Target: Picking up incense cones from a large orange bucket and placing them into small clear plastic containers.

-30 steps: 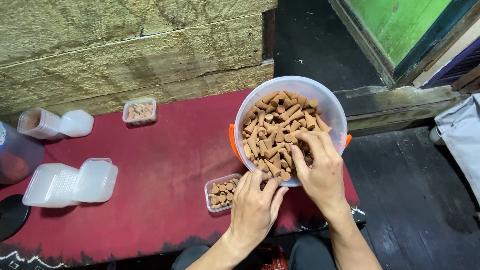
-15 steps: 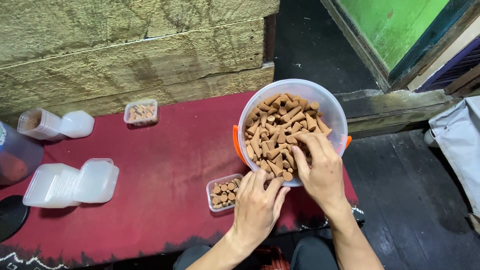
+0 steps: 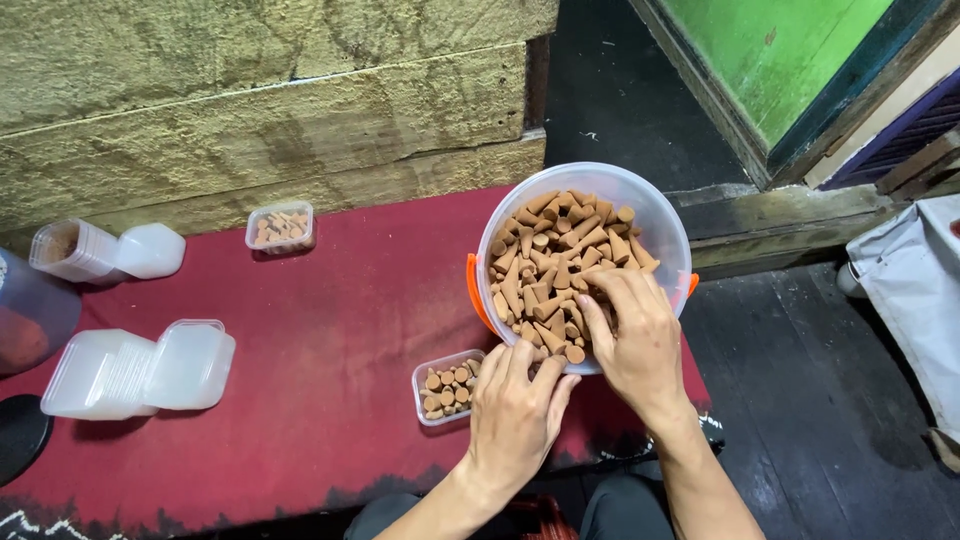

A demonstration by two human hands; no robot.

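Observation:
A clear plastic bucket (image 3: 640, 205) with an orange handle stands on a red cloth (image 3: 320, 320), heaped with brown cone-shaped pieces (image 3: 555, 255). My right hand (image 3: 630, 335) reaches into the bucket's near side, fingers curled among the cones. My left hand (image 3: 515, 410) rests at the bucket's near rim, fingertips pinched together, right beside a small clear square box (image 3: 447, 385) partly filled with upright cones. Whether either hand holds a cone is hidden by the fingers.
Another small filled box (image 3: 280, 226) sits by the rough stone wall (image 3: 260, 100). Stacks of empty clear boxes (image 3: 140, 365) lie at the left, two more containers (image 3: 105, 250) behind them. A dark floor, a green door (image 3: 790, 50) and a grey cloth (image 3: 915, 290) are at the right.
The view has shifted slightly. My right hand's fingers have worked a little among the cones; my left hand stays at the rim by the small box.

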